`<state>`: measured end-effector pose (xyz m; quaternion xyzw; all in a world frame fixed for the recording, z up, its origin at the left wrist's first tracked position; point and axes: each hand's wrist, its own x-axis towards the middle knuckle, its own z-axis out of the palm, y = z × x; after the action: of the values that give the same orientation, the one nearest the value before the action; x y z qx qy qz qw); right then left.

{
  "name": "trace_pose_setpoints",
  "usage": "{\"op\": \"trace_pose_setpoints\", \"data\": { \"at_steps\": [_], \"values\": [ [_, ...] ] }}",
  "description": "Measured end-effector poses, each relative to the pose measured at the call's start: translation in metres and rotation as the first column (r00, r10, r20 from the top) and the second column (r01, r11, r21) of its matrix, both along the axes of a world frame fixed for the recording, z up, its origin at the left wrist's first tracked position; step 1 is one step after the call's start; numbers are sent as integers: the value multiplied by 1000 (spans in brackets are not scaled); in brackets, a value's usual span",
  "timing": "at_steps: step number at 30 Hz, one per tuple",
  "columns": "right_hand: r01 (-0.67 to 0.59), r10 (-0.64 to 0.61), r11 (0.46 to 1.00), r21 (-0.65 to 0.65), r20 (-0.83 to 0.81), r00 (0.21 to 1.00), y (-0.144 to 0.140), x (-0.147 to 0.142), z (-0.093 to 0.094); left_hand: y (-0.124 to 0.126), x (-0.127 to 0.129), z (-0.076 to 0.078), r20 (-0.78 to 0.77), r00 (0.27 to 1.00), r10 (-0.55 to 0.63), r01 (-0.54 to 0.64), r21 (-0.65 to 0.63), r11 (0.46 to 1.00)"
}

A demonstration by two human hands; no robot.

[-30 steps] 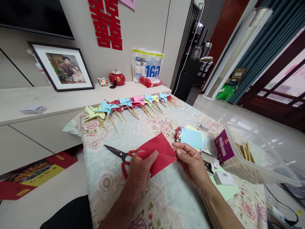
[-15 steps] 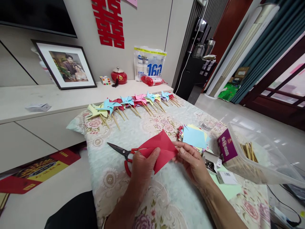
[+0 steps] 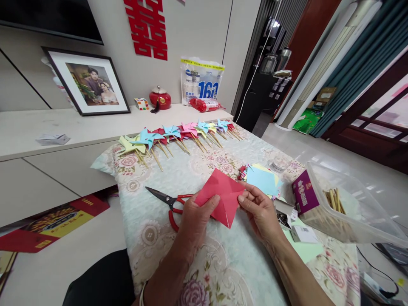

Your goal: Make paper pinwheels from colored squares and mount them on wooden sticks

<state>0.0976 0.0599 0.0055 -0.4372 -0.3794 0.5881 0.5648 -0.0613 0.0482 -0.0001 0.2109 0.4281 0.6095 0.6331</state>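
Two hands pinch one red paper square [image 3: 223,196] above the floral tablecloth [image 3: 197,170]: left hand [image 3: 194,216] on its left corner, right hand [image 3: 259,210] on the right. Risk: uneven pull skews the crease or tears the sheet; scissors [image 3: 168,202] lie just beside the left hand.

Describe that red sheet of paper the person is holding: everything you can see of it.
The red paper is a thin, matte square turned like a diamond, with fold creases across its face and a pale edge at its lower corner. It is held just above the flowered tablecloth, the left hand pinching its left side and the right hand its right corner. Red-handled scissors lie beside it.
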Motion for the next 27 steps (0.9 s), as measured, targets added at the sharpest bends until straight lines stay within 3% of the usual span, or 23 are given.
{"op": "trace_pose_setpoints", "data": {
  "at_steps": [11,19,27],
  "values": [
    [32,-41,995,99,92,995,2,0,-7,1,1,2,-9,1000,-3,3,20,1000],
    [48,-58,992,114,90,994,-1,-2,-7,0,3,14,113,993,-23,20,30,999],
    [40,-56,992,122,126,990,-3,-4,-7,-3,5,14,103,993,-60,58,20,998]
  ]
}}
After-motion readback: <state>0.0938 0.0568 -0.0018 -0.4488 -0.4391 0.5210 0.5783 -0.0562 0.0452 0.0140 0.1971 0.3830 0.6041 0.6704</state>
